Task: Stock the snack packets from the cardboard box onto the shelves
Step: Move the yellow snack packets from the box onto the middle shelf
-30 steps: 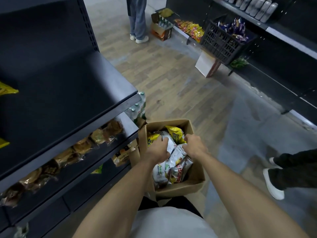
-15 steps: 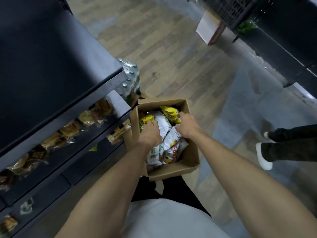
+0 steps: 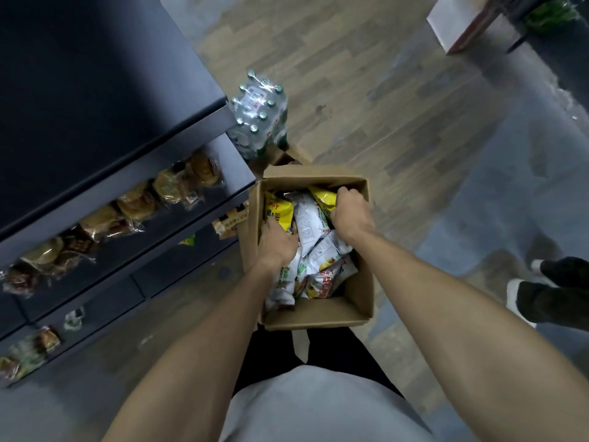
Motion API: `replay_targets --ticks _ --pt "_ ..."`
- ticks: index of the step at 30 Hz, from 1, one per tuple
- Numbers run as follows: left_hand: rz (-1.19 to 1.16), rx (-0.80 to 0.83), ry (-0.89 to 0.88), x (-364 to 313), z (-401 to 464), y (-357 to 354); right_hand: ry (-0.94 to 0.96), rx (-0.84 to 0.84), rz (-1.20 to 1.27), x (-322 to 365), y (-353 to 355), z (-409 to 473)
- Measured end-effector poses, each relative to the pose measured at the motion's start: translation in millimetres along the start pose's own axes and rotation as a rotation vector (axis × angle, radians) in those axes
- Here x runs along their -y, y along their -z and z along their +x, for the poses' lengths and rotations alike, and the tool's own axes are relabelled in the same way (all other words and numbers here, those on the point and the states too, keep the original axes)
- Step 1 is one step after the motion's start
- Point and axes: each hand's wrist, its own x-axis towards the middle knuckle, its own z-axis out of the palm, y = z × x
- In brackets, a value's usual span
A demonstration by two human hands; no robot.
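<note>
Gripping yellow packet, right fingers.

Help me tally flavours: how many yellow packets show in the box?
2. One yellow packet lies far-left, past the left hand; the other far-right, gripped by the right hand. More may be buried.

Both hands reach into the open brown cardboard box: left hand on white-and-yellow snack packets, right hand gripping a yellow packet.

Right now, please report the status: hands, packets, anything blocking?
Left hand and right hand both down in the cardboard box, among the snack packets. Right hand grips a yellow packet. No packet lifted out yet. Nothing blocking.
</note>
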Motion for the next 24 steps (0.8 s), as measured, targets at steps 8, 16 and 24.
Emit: replay_targets --ticks 8,16,24 --pt "-0.061 -0.111 0.157 -4.8 19.5 -29.1 0.09 -0.089 0.129 -11.9 7.6 -2.8" --pt "-0.081 -0.201 0.15 -7.3 34.3 -35.8 0.356 -0.212 0.5 -24.9 62.3 -25.8" --pt "-0.012 -0.18 0.016 6.3 40.3 -30.3 0.323 0.039 0.422 -30.3 7.9 4.1"
